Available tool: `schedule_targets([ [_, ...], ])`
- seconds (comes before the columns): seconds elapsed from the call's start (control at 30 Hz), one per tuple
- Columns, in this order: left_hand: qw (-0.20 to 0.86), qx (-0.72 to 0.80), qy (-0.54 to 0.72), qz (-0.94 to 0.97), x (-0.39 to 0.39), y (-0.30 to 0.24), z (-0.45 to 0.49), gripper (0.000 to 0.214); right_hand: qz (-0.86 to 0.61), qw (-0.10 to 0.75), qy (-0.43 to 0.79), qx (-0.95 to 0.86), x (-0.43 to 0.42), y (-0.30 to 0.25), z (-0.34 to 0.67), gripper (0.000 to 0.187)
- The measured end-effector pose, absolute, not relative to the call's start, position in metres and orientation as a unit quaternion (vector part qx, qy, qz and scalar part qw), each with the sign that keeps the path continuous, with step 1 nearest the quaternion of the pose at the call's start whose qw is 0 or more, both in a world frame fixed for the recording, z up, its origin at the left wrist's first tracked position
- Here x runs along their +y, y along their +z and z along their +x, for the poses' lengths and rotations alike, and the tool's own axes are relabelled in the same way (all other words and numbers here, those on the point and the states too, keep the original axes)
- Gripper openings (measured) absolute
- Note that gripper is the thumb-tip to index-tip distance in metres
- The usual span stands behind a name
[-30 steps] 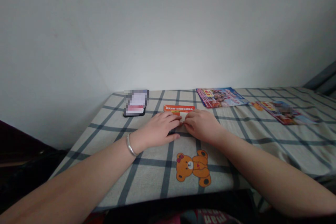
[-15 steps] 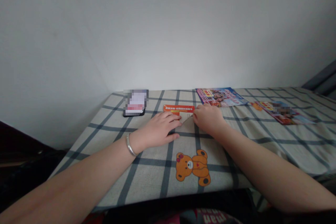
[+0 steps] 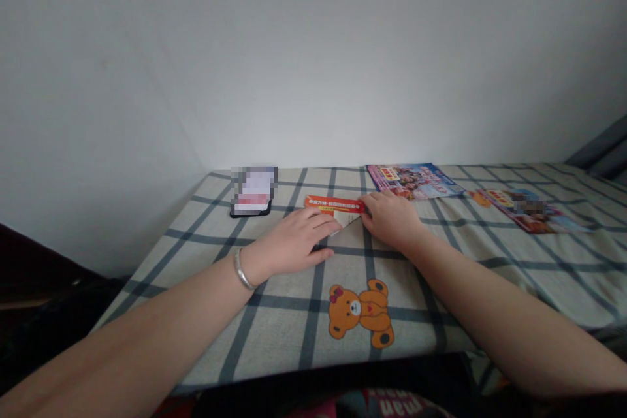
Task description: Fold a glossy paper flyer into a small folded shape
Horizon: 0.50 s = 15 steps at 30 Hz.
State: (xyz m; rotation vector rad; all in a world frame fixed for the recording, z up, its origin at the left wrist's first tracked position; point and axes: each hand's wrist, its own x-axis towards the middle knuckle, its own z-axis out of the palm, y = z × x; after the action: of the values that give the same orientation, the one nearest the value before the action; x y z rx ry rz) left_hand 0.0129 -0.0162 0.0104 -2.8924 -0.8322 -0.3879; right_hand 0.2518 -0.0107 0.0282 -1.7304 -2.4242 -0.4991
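Note:
An orange-topped paper leaflet (image 3: 336,206) lies on a checked sheet (image 3: 294,313) with a bear print. My left hand (image 3: 294,241), with a silver bangle on the wrist, rests flat on the leaflet's left part, fingers stretched out. My right hand (image 3: 389,221) presses down on the leaflet's right side, where a corner is folded over into a slanted white flap. Its fingers are bent and close together on the paper.
A dark phone (image 3: 252,192) lies at the back left by the wall. Two colourful flyers lie at the back right, one (image 3: 414,181) near the wall, another (image 3: 529,209) farther right. The near edge of the sheet drops off just below the bear print (image 3: 360,312).
My right hand slid to the right and a little back, away from my left hand, flattening the folded corner of the leaflet. My left hand stayed put.

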Motion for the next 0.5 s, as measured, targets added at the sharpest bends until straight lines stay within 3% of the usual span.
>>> schedule_targets([
  [0.5,0.036,-0.264,-0.118,-0.957,-0.0152,0.0138,0.0149,0.047,-0.437,0.182,-0.037,-0.880,-0.0089,0.0217,0.2516,0.037],
])
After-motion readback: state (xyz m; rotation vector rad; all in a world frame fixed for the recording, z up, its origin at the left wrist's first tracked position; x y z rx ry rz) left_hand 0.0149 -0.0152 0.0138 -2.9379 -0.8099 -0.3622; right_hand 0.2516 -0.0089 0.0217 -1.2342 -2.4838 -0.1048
